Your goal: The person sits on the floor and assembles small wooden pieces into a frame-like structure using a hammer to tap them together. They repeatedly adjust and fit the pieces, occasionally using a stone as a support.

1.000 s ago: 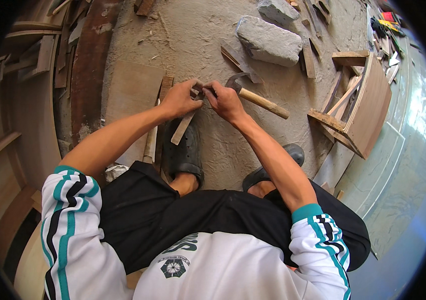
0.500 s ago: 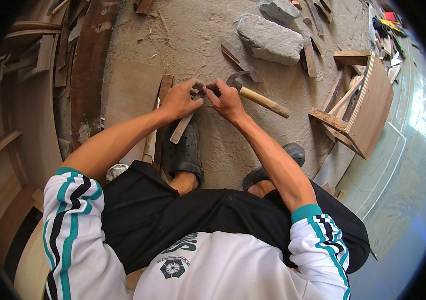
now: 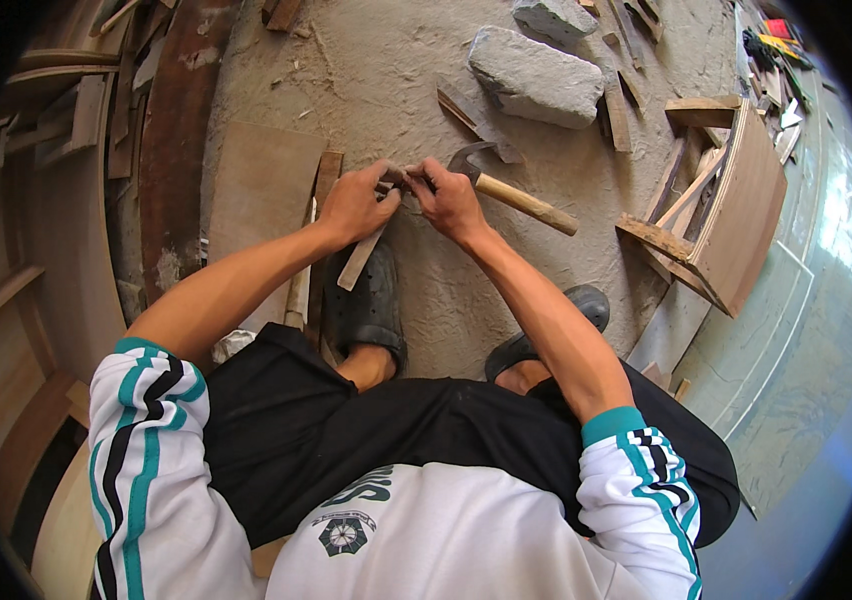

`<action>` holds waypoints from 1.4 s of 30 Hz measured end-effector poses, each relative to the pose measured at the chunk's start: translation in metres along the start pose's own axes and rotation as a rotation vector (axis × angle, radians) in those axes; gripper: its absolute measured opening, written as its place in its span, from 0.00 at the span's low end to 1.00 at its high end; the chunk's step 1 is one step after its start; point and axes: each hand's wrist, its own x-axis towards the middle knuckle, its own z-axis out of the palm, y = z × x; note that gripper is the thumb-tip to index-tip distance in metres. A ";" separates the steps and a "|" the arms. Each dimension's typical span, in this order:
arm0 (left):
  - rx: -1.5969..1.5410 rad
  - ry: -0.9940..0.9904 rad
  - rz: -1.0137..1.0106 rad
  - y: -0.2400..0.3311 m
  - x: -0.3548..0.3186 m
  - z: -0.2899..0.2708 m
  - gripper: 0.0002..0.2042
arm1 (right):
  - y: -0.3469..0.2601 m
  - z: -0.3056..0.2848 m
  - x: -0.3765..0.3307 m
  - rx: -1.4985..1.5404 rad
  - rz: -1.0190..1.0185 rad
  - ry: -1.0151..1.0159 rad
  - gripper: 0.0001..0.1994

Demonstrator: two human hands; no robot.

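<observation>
A narrow wooden strip (image 3: 360, 262) slants down from under my left hand (image 3: 354, 205), whose curled fingers are closed on it above my left shoe. The strip's upper part is hidden by that hand. Close beside it, my right hand (image 3: 449, 206) is closed in a pinch, thumb and forefinger meeting near the left fingertips. Whatever sits in this pinch is too small to make out. Just right of the right hand, a claw hammer (image 3: 528, 204) with a wooden handle lies on the floor, its dark head partly behind the knuckles.
A thin plywood board (image 3: 256, 190) lies left of my hands, next to a long brown plank (image 3: 179, 150). Beyond them are a grey stone block (image 3: 534, 78) and wood scraps. An open wooden frame (image 3: 741, 215) stands at the right, near glass sheets (image 3: 796, 330).
Both hands and the strip have shifted very slightly to the left. The grips look the same, and the hammer stays on the floor.
</observation>
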 end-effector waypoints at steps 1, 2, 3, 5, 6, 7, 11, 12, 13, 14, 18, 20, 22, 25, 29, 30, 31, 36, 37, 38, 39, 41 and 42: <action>0.011 0.009 -0.001 -0.001 0.000 0.000 0.13 | 0.000 0.000 0.000 -0.003 0.003 -0.004 0.08; 0.021 0.017 -0.002 -0.002 0.000 0.000 0.12 | 0.000 0.000 0.001 -0.007 0.007 -0.009 0.07; 0.024 0.015 -0.005 -0.001 0.000 0.001 0.12 | 0.001 -0.001 0.001 -0.009 0.010 -0.013 0.07; 0.029 0.010 -0.012 0.000 0.000 0.002 0.11 | 0.002 -0.002 0.000 0.006 0.011 -0.014 0.07; 0.023 0.014 -0.010 -0.001 0.000 0.002 0.11 | 0.002 -0.002 0.000 0.011 0.011 -0.015 0.07; 0.017 0.018 -0.007 -0.002 0.000 0.003 0.11 | 0.001 -0.002 0.000 0.013 0.010 -0.017 0.07; 0.006 0.022 0.005 -0.001 0.000 0.002 0.10 | -0.001 -0.004 -0.001 0.022 0.016 -0.022 0.07; 0.004 0.019 0.005 -0.001 0.000 0.002 0.10 | -0.001 -0.005 -0.001 0.024 0.020 -0.023 0.07; 0.003 0.017 0.005 -0.002 0.000 0.002 0.10 | -0.002 -0.005 -0.001 0.025 0.021 -0.024 0.07; 0.001 0.014 0.004 -0.002 0.000 0.002 0.10 | -0.002 -0.004 -0.001 0.025 0.021 -0.024 0.07; -0.012 0.031 0.011 -0.004 0.000 0.005 0.10 | -0.001 -0.005 0.000 0.026 0.012 -0.029 0.06; 0.015 0.027 0.021 -0.002 0.001 0.004 0.11 | 0.001 -0.005 0.000 -0.002 -0.008 -0.047 0.05; 0.020 0.047 0.011 -0.006 0.001 0.006 0.11 | 0.005 -0.004 0.001 -0.030 -0.037 -0.056 0.05; 0.036 0.084 0.085 -0.013 0.002 0.007 0.12 | 0.006 -0.006 0.001 -0.043 -0.078 -0.056 0.04; 0.016 0.057 0.057 -0.003 0.004 0.001 0.12 | 0.008 -0.010 0.002 -0.031 -0.120 -0.059 0.05; 0.016 0.050 0.059 -0.004 0.004 0.001 0.12 | 0.006 -0.009 0.002 -0.034 -0.135 -0.066 0.05; 0.015 0.042 0.063 -0.006 0.005 0.000 0.12 | 0.005 -0.010 0.002 -0.051 -0.137 -0.084 0.07; 0.042 0.048 0.166 -0.012 0.011 -0.001 0.10 | 0.005 -0.010 -0.001 -0.036 -0.146 -0.100 0.11; 0.052 0.043 0.194 -0.011 0.012 -0.001 0.10 | 0.006 -0.011 -0.001 -0.021 -0.154 -0.094 0.12; 0.062 0.038 0.223 -0.011 0.012 -0.001 0.09 | 0.007 -0.012 0.000 -0.006 -0.160 -0.087 0.12; 0.072 0.059 0.256 -0.014 0.011 -0.001 0.09 | 0.002 -0.015 0.001 0.010 -0.167 -0.081 0.13; 0.092 0.099 0.322 -0.020 0.007 0.001 0.08 | -0.003 -0.026 0.006 -0.031 -0.051 -0.065 0.11; 0.098 0.113 0.329 -0.023 0.007 0.003 0.08 | -0.008 -0.035 0.009 -0.054 0.011 -0.053 0.11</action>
